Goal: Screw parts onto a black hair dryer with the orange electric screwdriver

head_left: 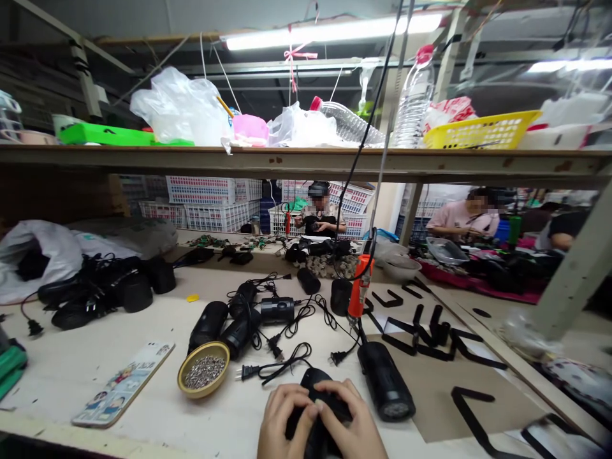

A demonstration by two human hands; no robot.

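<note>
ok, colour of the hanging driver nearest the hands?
The hanging driver is orange, seen in the head view.

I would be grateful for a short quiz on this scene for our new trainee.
1. Fill in: the left hand and right hand hold a ____ object.
2. True or false: the phone lies to the left of the bowl of small metal parts.
3. Where is the orange screwdriver? (a) in the bowl (b) hanging in the air (c) on the phone

Key: 1. black; 2. true; 3. b
</note>
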